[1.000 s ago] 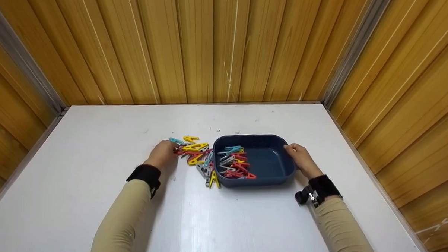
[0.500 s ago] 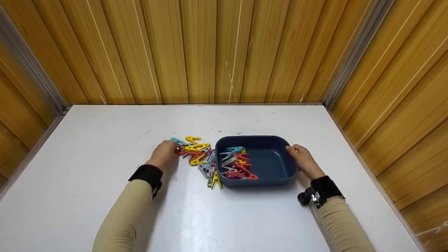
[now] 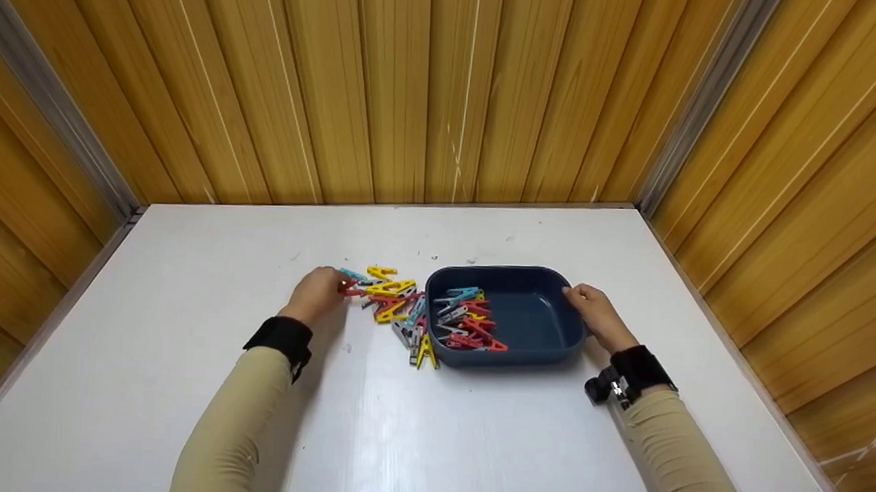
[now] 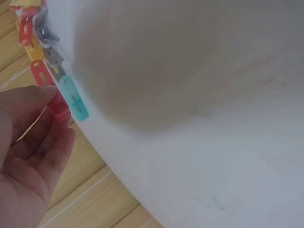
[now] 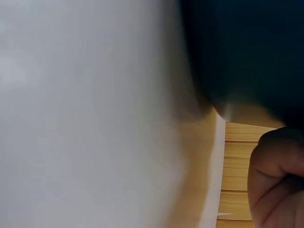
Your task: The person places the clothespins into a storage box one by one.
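My left hand (image 3: 321,294) pinches a red clothespin (image 4: 42,72) between thumb and fingers at the left side of a loose pile of clothespins (image 3: 388,311). A turquoise clothespin (image 4: 74,99) lies close beside it in the left wrist view. The pile mixes yellow, red, grey and blue pieces and reaches the left wall of a dark blue basin (image 3: 532,357). Inside, several clothespins (image 3: 472,321) lie along the basin's left half. My right hand (image 3: 597,316) grips the basin's right rim; in the right wrist view the curled fingers (image 5: 275,166) show beside the dark wall.
The basin and pile stand on a white table (image 3: 211,267). Wood-patterned panels (image 3: 385,91) rise behind the table and at both sides. Black straps (image 3: 281,342) circle both wrists over beige sleeves.
The left hand has drawn slightly back from the pile, and more of the red clothespin shows at its fingertips. The whole head view has shifted a little; the right hand stays on the rim.
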A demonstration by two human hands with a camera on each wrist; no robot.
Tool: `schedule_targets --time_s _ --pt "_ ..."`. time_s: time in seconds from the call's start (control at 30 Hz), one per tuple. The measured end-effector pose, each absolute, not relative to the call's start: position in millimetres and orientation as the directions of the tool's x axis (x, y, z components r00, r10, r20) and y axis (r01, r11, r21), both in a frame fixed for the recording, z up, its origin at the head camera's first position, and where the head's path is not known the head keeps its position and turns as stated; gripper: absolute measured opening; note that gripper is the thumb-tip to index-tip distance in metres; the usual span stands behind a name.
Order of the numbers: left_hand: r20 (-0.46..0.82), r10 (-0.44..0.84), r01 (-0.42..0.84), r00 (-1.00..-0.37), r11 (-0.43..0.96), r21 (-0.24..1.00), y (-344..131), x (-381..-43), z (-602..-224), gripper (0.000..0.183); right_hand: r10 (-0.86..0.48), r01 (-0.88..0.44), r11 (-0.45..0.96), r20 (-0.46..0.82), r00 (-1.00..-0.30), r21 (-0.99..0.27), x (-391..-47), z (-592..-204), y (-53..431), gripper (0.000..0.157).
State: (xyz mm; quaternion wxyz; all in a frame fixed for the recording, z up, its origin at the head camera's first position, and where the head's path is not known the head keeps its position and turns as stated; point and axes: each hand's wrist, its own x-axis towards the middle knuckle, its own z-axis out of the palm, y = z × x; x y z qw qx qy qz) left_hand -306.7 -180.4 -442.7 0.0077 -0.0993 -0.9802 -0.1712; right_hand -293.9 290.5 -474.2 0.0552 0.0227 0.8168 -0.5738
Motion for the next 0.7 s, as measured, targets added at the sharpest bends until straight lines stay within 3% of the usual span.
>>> schedule_targets --time_s 0.33,0.7 --pt "0.116 0.227 0.254 -0.967 0.894 0.368 -172 -306 -421 0.027 -0.033 0.09 0.329 -0.107 -0.994 -0.94 -295 -476 291 0.031" --pt "0.108 0.355 0.368 -0.928 0.842 0.395 -120 -296 -395 0.027 -0.047 0.115 0.306 -0.135 -0.99 -0.945 -289 -464 287 0.031"
